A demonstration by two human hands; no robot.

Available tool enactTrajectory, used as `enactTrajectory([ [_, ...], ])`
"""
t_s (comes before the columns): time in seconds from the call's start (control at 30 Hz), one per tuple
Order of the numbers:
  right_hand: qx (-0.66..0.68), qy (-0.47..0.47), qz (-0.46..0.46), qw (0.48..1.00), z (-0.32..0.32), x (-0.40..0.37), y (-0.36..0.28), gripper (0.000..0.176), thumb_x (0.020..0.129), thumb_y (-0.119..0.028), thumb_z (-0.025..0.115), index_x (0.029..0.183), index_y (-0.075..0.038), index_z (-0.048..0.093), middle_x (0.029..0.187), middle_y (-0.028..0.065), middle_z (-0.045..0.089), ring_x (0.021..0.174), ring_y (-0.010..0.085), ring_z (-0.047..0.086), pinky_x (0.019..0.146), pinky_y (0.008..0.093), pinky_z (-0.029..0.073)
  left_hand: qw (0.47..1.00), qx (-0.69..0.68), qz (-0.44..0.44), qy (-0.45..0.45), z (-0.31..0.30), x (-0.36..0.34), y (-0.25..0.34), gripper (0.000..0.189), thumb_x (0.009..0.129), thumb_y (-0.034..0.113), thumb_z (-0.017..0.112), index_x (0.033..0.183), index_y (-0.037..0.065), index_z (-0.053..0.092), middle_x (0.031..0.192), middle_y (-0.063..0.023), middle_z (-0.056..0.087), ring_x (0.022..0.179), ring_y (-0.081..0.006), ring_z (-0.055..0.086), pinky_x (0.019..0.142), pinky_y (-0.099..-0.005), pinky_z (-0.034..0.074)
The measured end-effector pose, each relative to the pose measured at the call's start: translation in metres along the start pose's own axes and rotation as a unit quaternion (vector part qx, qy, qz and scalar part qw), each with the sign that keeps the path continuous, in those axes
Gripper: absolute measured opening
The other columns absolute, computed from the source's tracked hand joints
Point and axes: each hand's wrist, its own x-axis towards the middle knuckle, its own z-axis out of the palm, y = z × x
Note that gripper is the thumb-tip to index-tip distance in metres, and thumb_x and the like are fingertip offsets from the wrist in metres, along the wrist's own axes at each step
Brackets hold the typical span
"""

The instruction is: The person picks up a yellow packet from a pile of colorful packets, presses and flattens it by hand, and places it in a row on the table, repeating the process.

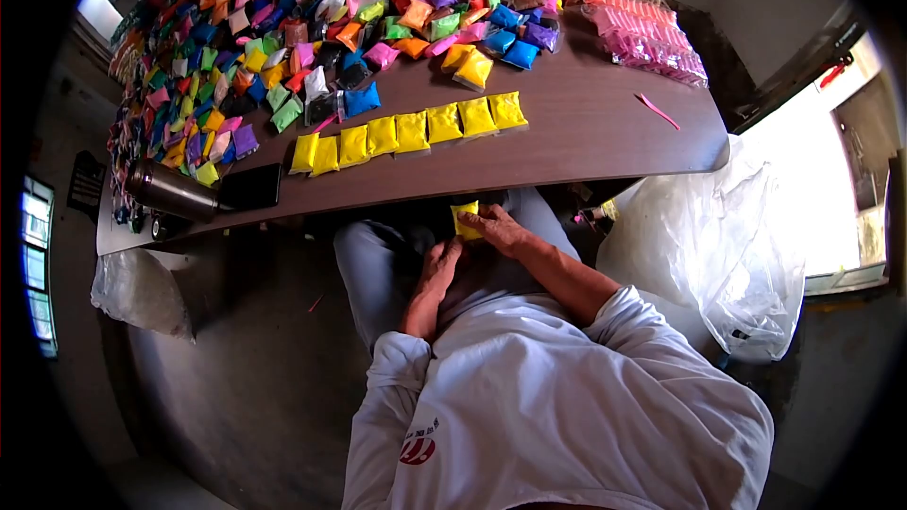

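Below the table's front edge, over my lap, a small yellow packet (465,218) sits between my two hands. My right hand (501,229) is closed on its right side, thumb and fingers pinching the plastic. Against the lower left edge of the packet, my left hand (439,264) has its fingers drawn together; part of its grip is hidden. On the table just beyond my hands lies a slanting row of several yellow packets (412,132), side by side and slightly overlapping. Two more yellow-orange packets (470,67) lie behind that row.
A large heap of multicoloured packets (283,47) covers the back and left of the brown table (567,132). Bundled pink packets (652,42) lie back right, near a pink strip (658,111). A metal tumbler (170,191) and black phone (249,187) are front left. Plastic bags (709,246) hang right.
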Motion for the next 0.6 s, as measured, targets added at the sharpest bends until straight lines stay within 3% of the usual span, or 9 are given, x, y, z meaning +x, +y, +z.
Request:
enactTrajectory([
  [0.1,-0.007,-0.057,0.002,0.998,-0.003,0.006,0.004,0.053,0.080,-0.045,0.054,0.104,0.002,0.055,0.107,0.0175,0.047,0.096,0.0257,0.048,0.084,0.0298,0.038,1.000,0.023,-0.005,-0.005,0.001,0.000,0.000,0.045,0.086,0.043,0.044,0.085,-0.001,0.057,0.073,-0.0049,0.055,0.071,-0.0154,0.049,0.069,-0.0278,0.040],
  [0.23,-0.031,-0.033,0.021,0.999,-0.002,0.003,0.002,0.048,0.080,-0.043,0.053,0.105,-0.003,0.056,0.111,0.0186,0.043,0.099,0.0279,0.045,0.087,0.0303,0.036,1.000,0.017,-0.005,-0.017,0.000,-0.001,0.000,0.047,0.085,0.044,0.044,0.087,-0.001,0.057,0.075,-0.0058,0.056,0.074,-0.0160,0.049,0.070,-0.0285,0.040],
  [0.3,-0.076,-0.057,-0.066,0.993,-0.004,0.013,0.021,0.042,0.081,-0.039,0.052,0.107,-0.007,0.057,0.108,0.0185,0.044,0.100,0.0296,0.044,0.088,0.0311,0.034,1.000,0.017,-0.011,-0.011,0.000,-0.002,0.003,0.047,0.085,0.044,0.044,0.089,-0.001,0.057,0.077,-0.0063,0.056,0.075,-0.0166,0.049,0.070,-0.0289,0.040],
  [0.4,-0.183,-0.119,-0.084,0.972,-0.011,-0.004,-0.005,0.037,0.081,-0.036,0.051,0.109,-0.012,0.057,0.109,0.0182,0.044,0.102,0.0308,0.042,0.090,0.0323,0.032,1.000,0.024,-0.015,-0.005,-0.001,0.000,-0.003,0.048,0.085,0.044,0.045,0.092,-0.001,0.057,0.079,-0.0072,0.057,0.076,-0.0178,0.049,0.071,-0.0296,0.040],
  [0.5,-0.135,-0.094,-0.015,0.986,-0.007,0.006,0.006,0.036,0.082,-0.035,0.050,0.111,-0.015,0.056,0.111,0.0178,0.042,0.103,0.0311,0.041,0.092,0.0320,0.030,0.999,0.038,-0.013,-0.008,-0.002,0.000,0.000,0.048,0.084,0.044,0.045,0.092,-0.001,0.057,0.080,-0.0077,0.057,0.077,-0.0185,0.049,0.071,-0.0302,0.040],
  [0.6,-0.097,-0.099,-0.029,0.990,-0.007,-0.001,0.003,0.036,0.081,-0.037,0.051,0.108,-0.014,0.057,0.110,0.0176,0.042,0.103,0.0306,0.041,0.091,0.0319,0.031,0.998,0.053,-0.015,-0.007,-0.001,-0.003,0.007,0.047,0.084,0.044,0.044,0.091,-0.001,0.058,0.080,-0.0080,0.057,0.077,-0.0187,0.050,0.072,-0.0304,0.040],
])
